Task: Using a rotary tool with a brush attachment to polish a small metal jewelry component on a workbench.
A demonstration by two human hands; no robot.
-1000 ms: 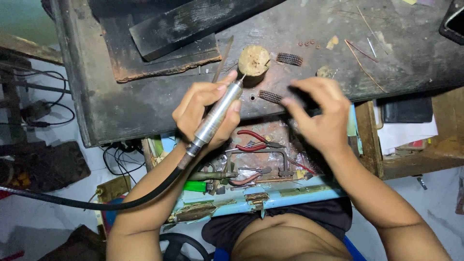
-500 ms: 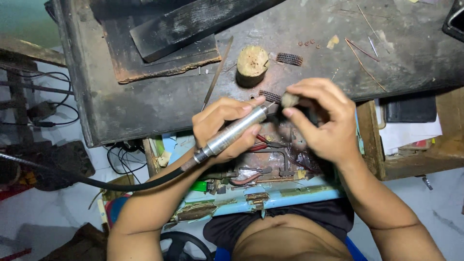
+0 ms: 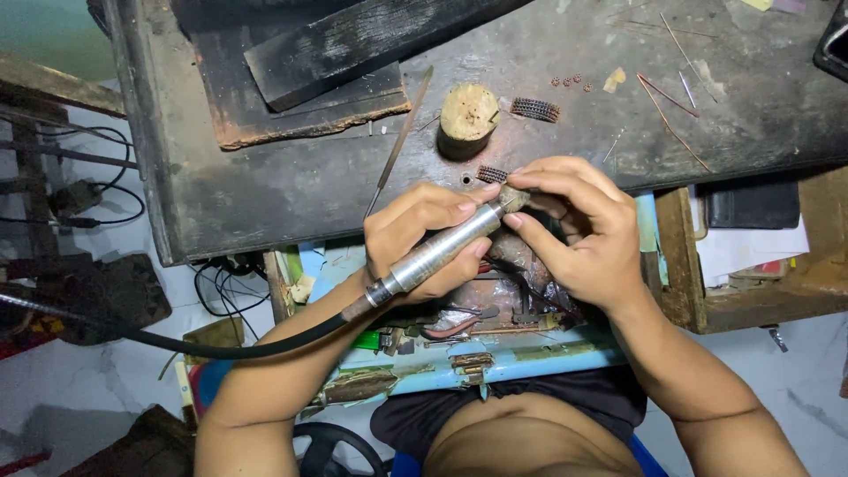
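Silver rotary tool (image 3: 439,251) lies slanted in the left hand (image 3: 415,234), its grip closed around the body, tip meeting a small piece pinched tight in the right hand (image 3: 579,230) just over the dark worktop (image 3: 291,185) edge. To do this well, I think both hands should stay steady and close. Wrists bend inward; a wooden stump (image 3: 468,115) stands near

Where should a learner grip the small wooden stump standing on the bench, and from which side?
Grip the wooden stump around its round side wall, coming down from above with fingers on opposite sides. It stands upright on the dark workbench with its flat cut face up, so the curved sides are free. Approach from the near side carefully: a thin metal file lies to its left and a small mesh piece to its right.
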